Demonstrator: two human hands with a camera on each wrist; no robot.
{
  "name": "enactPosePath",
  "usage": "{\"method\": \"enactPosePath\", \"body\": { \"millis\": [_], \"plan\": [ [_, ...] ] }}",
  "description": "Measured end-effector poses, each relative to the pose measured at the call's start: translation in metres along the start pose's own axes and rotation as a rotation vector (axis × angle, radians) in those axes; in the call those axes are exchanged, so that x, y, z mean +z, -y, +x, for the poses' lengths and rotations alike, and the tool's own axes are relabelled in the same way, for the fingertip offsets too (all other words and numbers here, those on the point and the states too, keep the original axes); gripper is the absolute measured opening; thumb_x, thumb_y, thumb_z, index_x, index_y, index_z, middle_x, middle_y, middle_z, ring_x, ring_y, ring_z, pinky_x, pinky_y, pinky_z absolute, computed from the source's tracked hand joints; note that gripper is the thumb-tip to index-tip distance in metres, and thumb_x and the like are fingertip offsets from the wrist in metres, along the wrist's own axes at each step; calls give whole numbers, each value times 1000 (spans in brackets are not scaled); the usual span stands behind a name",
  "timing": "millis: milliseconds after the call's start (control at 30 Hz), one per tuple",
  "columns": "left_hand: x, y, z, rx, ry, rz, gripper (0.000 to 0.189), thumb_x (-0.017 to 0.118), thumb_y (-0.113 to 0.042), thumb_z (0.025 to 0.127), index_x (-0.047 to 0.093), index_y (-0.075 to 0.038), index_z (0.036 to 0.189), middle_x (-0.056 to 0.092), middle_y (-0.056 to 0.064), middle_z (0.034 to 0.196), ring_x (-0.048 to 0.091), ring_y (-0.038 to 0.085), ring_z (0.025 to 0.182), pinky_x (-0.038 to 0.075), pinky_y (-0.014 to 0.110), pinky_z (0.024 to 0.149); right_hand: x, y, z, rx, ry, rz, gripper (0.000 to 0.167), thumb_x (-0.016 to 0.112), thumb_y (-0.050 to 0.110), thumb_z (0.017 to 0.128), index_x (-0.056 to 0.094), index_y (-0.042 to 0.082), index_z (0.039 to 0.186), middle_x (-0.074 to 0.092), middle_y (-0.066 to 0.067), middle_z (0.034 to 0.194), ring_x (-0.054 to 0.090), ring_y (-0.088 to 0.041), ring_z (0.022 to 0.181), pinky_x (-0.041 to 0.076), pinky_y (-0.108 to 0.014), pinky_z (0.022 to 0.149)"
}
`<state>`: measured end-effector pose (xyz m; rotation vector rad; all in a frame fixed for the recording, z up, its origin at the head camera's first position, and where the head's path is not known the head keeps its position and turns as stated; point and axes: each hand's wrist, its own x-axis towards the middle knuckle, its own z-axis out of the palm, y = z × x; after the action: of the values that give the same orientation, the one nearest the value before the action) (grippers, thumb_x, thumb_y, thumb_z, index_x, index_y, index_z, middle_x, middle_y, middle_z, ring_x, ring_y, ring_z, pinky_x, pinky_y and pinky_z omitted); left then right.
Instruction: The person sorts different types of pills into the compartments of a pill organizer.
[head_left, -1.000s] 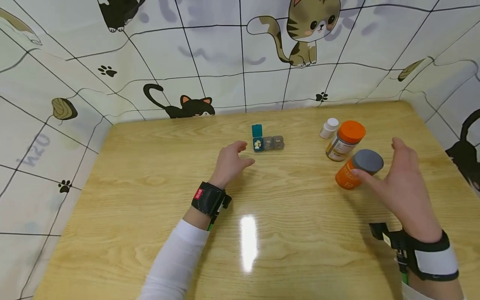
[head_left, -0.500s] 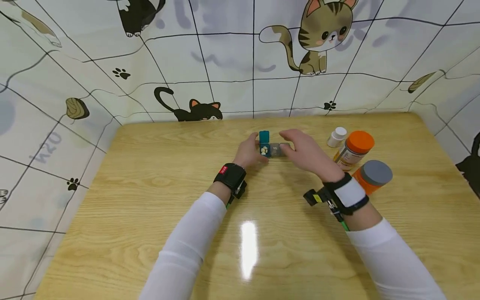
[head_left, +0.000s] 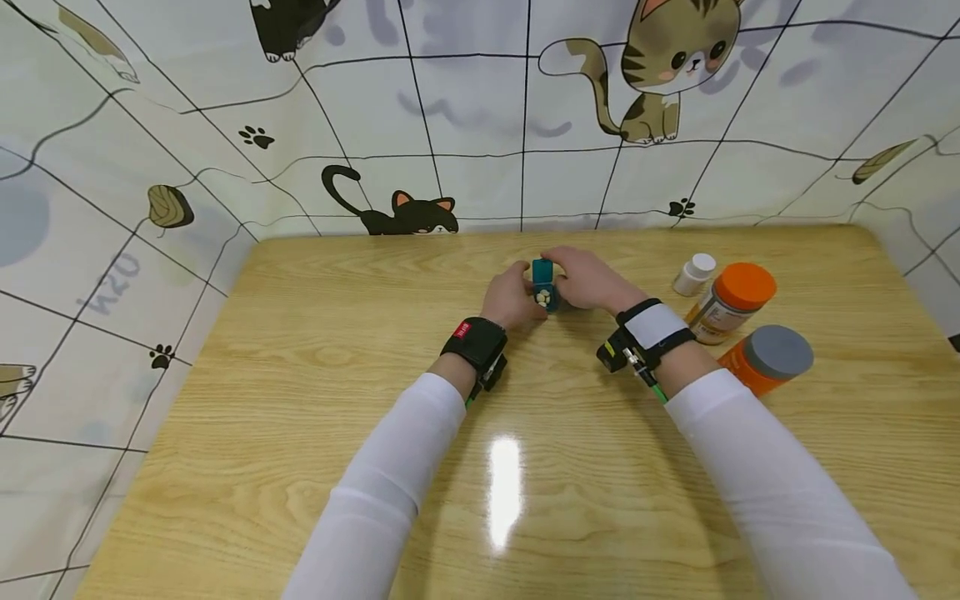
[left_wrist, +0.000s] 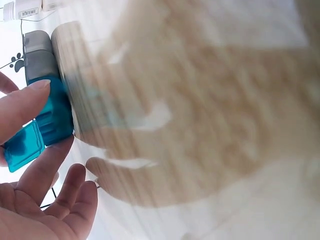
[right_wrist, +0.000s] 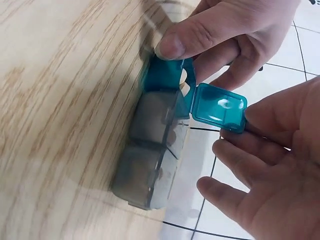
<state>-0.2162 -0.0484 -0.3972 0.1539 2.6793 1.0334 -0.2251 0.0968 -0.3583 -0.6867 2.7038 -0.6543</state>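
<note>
A small pill organizer (right_wrist: 165, 120) stands on the table near its back edge, with one teal compartment and two grey ones. The teal lid (right_wrist: 220, 107) is flipped up, and pale tablets (right_wrist: 184, 82) show inside the compartment. My left hand (head_left: 515, 297) grips the teal end; in the right wrist view its thumb (right_wrist: 172, 46) presses the side wall. My right hand (head_left: 592, 279) is at the other end, covering the grey compartments in the head view. Its fingertips (right_wrist: 254, 112) touch the edge of the raised lid, the other fingers loosely spread.
Right of the hands stand a small white bottle (head_left: 694, 273), an orange-capped bottle (head_left: 738, 292) and an orange bottle with a grey cap (head_left: 772, 354), close to my right forearm. A white cat-print curtain (head_left: 465, 108) hangs behind the wooden table (head_left: 337, 350).
My right hand has come left from beside the grey-capped bottle to the pill organizer. My left hand has moved in and taken hold of its teal end. The lid stays up.
</note>
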Motion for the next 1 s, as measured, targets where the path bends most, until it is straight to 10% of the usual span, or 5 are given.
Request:
{"method": "enactPosePath", "body": {
  "millis": [333, 667, 1000],
  "plan": [
    [-4, -3, 0, 19, 6, 86, 69, 73, -16, 77, 40, -3, 137, 61, 12, 124, 54, 25, 117, 45, 33, 96, 14, 3, -19, -164, -52, -141, 36, 42, -4, 90, 50, -7, 125, 56, -23, 123, 54, -35, 113, 43, -45, 95],
    [4, 9, 17, 46, 10, 167, 58, 68, -23, 80, 48, -4, 131, 59, 8, 127, 55, 22, 117, 46, 27, 95, 34, 9, -42, -129, 18, -243, 44, 40, -2, 93, 37, -11, 135, 33, -27, 143, 38, -40, 130, 38, -47, 103],
    [0, -3, 2, 55, -2, 218, 52, 67, -20, 83, 51, -3, 129, 59, 9, 126, 56, 22, 116, 45, 30, 97, 39, 14, -48, -127, -13, -390, 44, 50, 3, 90, 43, -10, 132, 39, -23, 142, 38, -36, 131, 33, -62, 99]
  ]
}}
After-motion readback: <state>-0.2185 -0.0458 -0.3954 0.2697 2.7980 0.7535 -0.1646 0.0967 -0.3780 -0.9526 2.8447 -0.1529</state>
